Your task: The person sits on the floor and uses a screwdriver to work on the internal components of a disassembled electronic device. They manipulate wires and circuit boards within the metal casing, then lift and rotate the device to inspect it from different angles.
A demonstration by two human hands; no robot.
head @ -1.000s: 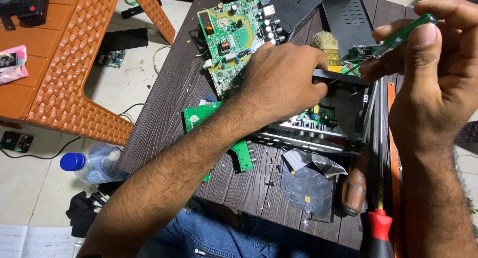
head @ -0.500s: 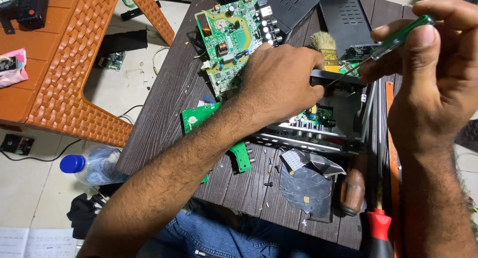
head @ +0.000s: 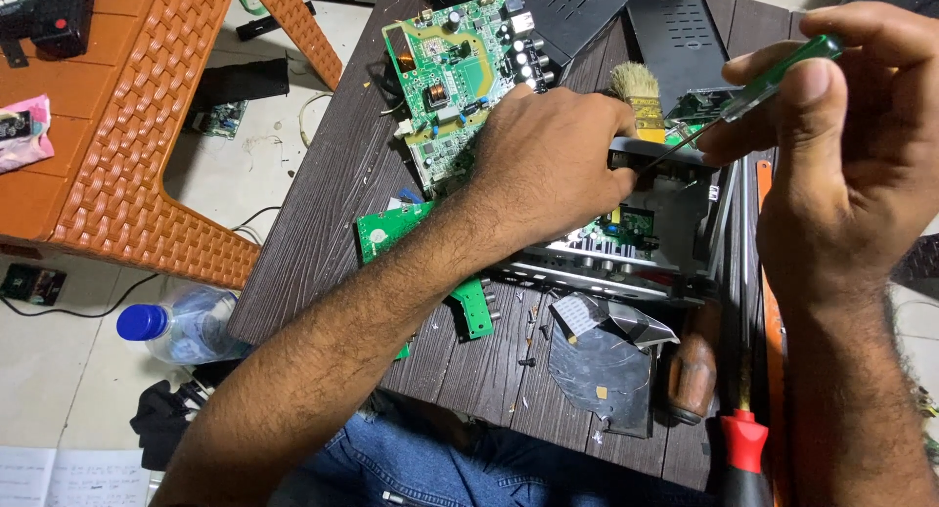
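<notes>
My left hand (head: 553, 165) rests on top of an opened black electronics box (head: 646, 243) and grips its upper edge; a green circuit board shows inside the box. My right hand (head: 846, 126) holds a green-handled screwdriver (head: 773, 77), whose thin shaft points down-left toward the box's top edge by my left fingers. A large green circuit board (head: 450, 67) lies just behind my left hand. A smaller green board (head: 391, 228) lies under my left forearm.
A dark slatted table (head: 313, 233) carries black casing covers (head: 675, 28), a brush (head: 638, 91), a grey foil piece (head: 597, 360), a wooden-handled tool (head: 694, 370) and a red-handled tool (head: 748, 458). An orange plastic stool (head: 147, 135) and a blue-capped bottle (head: 176, 326) stand at the left.
Both hands stay on the box and screwdriver; the screwdriver tip has shifted only slightly at the box's top edge.
</notes>
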